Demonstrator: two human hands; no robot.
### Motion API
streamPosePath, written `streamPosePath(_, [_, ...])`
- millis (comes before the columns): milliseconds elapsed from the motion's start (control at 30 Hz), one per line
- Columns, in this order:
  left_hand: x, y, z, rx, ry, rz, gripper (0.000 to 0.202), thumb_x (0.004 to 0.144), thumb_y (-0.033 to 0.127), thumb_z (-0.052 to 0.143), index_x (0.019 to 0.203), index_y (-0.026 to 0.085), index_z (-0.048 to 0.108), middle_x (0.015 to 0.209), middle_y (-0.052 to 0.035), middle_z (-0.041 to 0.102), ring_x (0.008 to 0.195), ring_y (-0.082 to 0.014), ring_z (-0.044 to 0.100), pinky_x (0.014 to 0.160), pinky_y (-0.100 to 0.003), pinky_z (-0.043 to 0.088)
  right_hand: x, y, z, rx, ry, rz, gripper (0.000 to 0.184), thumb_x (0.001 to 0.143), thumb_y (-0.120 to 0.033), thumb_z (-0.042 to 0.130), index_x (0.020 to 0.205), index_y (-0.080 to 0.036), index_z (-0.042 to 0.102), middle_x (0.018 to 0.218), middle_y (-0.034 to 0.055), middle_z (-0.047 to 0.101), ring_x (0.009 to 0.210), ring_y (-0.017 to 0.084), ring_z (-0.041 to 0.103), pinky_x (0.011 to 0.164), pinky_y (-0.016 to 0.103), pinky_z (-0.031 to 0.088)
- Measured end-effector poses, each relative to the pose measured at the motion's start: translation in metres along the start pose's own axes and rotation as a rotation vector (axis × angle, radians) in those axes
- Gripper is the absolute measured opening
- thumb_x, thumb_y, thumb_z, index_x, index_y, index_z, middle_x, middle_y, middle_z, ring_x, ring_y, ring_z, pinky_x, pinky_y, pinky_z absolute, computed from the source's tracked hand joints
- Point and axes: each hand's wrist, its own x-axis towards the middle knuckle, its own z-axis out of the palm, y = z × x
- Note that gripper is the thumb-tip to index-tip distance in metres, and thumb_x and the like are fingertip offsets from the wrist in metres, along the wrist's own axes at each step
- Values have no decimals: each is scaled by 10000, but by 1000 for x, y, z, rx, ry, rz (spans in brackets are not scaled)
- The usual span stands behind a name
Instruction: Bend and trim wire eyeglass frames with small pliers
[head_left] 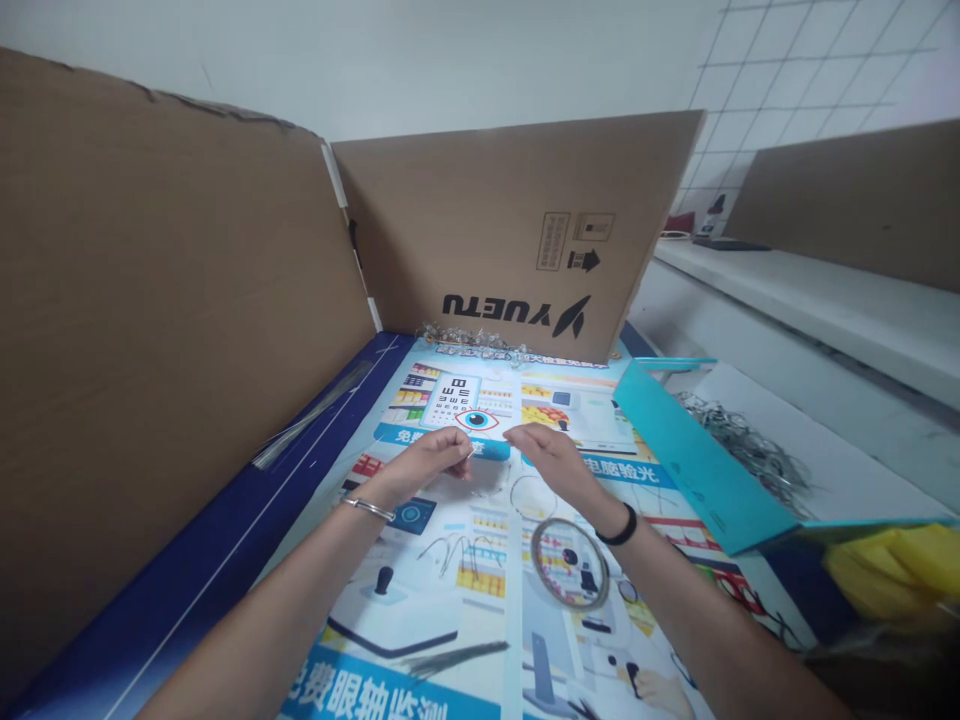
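Observation:
My left hand (442, 455) is closed in a pinch above the printed sheet, with a tiny pale glint at its fingertips; what it holds is too small to name. Just to the right, my right hand (553, 462) has its fingers pressed together, their tips hidden from view. A small gap separates the two hands. Beneath the right hand lies a thin wire ring (513, 497), and nearer to me a roll of tape (534, 565) lies flat. Several loose thin wires (457, 550) are scattered below my left hand, with a bundle of straight wires (457, 657) closer in.
Cardboard panels (480, 200) wall off the back and left. Along the back panel sits a row of small clear pieces (472, 337). Another wire bundle (311, 415) lies at left. At right, a turquoise box (690, 460) holds tangled wires (746, 445), near yellow plastic (892, 570).

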Motion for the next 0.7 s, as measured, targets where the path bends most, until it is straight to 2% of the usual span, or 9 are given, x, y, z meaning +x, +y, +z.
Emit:
streamPosePath(100, [-1, 3, 5, -7, 21, -1, 261, 776, 417, 595, 765, 166, 526, 693, 2, 572, 647, -111, 555, 669, -236, 411, -4, -9, 5, 176, -89, 69, 327, 828, -475, 472, 763, -202, 641, 723, 7, 620, 705, 158, 536, 649, 260, 403])
streamPosePath(267, [-1, 3, 10, -32, 64, 1, 270, 767, 424, 599, 762, 166, 520, 694, 1, 570, 625, -108, 549, 643, -237, 414, -6, -10, 10, 381, -123, 174, 256, 760, -428, 562, 740, -182, 629, 680, -8, 585, 623, 119, 489, 591, 236, 388])
streamPosePath(467, [-1, 3, 12, -77, 90, -26, 243, 765, 401, 604, 768, 168, 534, 698, 1, 569, 623, -108, 553, 645, -239, 409, -5, -8, 12, 444, -118, 219, 237, 720, -408, 605, 660, -180, 595, 609, -29, 533, 575, 101, 448, 563, 227, 359])
streamPosePath(700, [-2, 6, 14, -152, 91, -40, 247, 770, 398, 604, 756, 159, 546, 681, 0, 554, 607, -102, 530, 624, -234, 396, -6, -3, 14, 465, -58, 258, 251, 719, -416, 605, 674, -171, 584, 564, -43, 456, 533, 87, 373, 516, 225, 307])
